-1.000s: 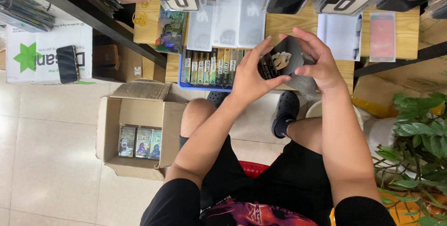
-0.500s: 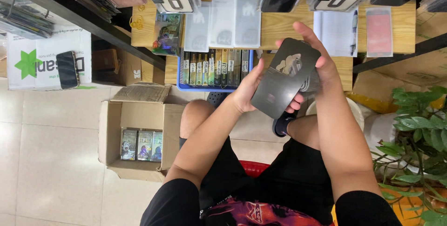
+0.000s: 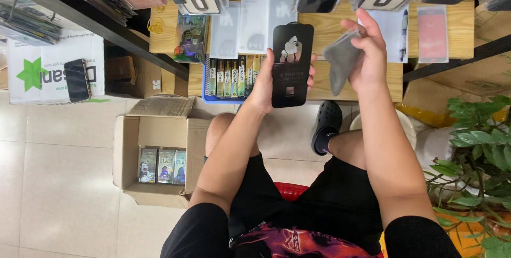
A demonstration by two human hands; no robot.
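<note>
A pale tiled floor (image 3: 58,183) runs under a wooden display shelf (image 3: 330,18) hung with flat phone-accessory packs, seen from above a seated person in black shorts. The left hand (image 3: 266,80) is closed around a tall black flat package (image 3: 291,64) with a white animal figure on its front, held upright before the shelf; the fingers wrap its left edge and fingertips show past the right edge. The right hand (image 3: 367,56) is raised just beside it, loosely curled, thumb and fingers pinching a grey translucent sleeve (image 3: 340,61) that hangs tilted (whether anything is inside it cannot be told). The package and the sleeve are near each other but apart.

Below the shelf a blue tray (image 3: 213,96) holds a row of upright slim boxes. On the floor to the left stands an open cardboard box (image 3: 159,130) with three small picture packs side by side in it. A black clog (image 3: 326,125) sits by the knees, and a leafy green plant (image 3: 479,151) fills the right edge.
</note>
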